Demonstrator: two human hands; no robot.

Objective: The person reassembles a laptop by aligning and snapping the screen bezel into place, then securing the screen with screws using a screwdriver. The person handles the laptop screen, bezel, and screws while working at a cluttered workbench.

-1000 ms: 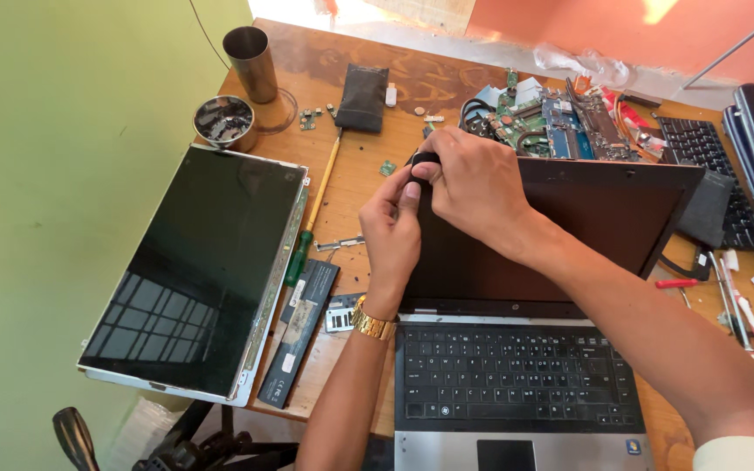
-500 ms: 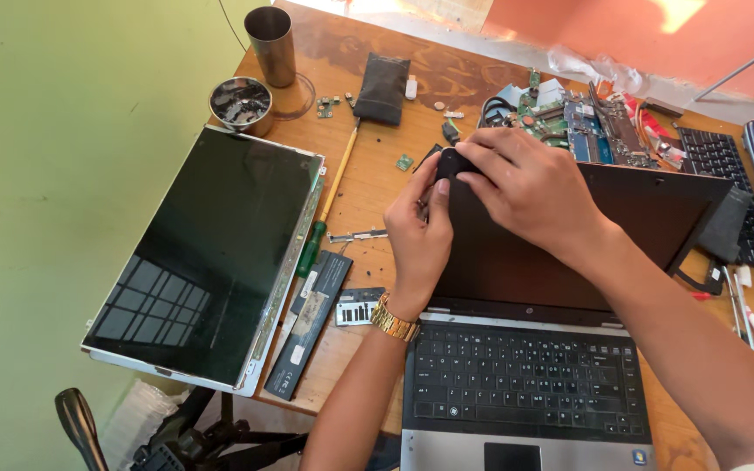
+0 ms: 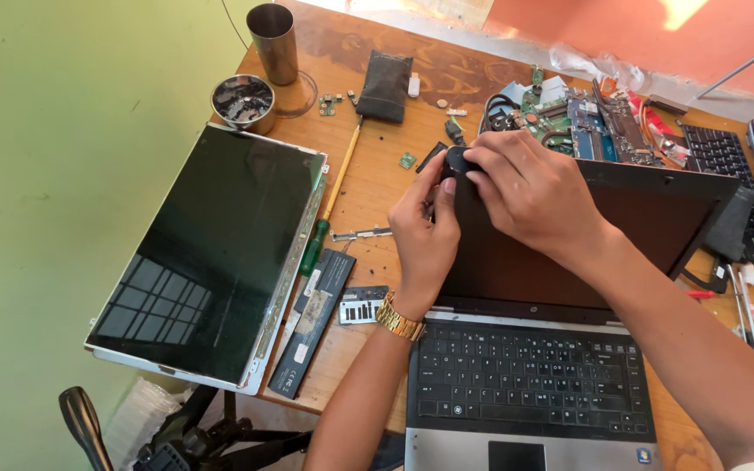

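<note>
- Your right hand (image 3: pixel 530 187) covers most of the small black part (image 3: pixel 455 160) at laptop lid's (image 3: pixel 586 253) top-left corner.
- Laptop's front cut off by bottom edge.
- Keyboard (image 3: pixel 726 157) at right cut off.

Electronics repair workshop: wooden table (image 3: pixel 377 183) carried 1 loose screen panel (image 3: pixel 211 253), bare circuit boards (image 3: pixel 582 118), a screwdriver (image 3: pixel 329 205), spare keyboards (image 3: pixel 730 187).

loose screen panel (image 3: pixel 211 253), metal cup (image 3: pixel 273 42), screwdriver (image 3: pixel 329 205), circuit boards (image 3: pixel 582 118)
</note>
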